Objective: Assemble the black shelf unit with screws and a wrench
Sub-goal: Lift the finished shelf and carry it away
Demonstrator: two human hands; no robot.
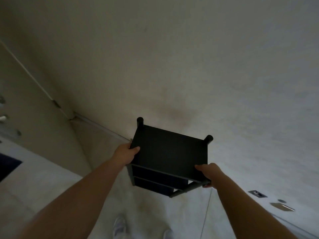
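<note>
Two bare hands hold a black shelf unit (pixel 168 156) at the centre of the frame, close against a pale wall (pixel 172 57). The left hand (pixel 126 153) grasps the top panel's left edge, thumb lying on the surface. The right hand (pixel 209 174) grasps the near right corner, thumb on top and fingers curled round a corner post. Two round post ends rise at the far corners, and lower shelves show beneath. White shoes (pixel 120 226) appear at the bottom centre; small flat items (pixel 282 207) lie on the floor at lower right
</note>
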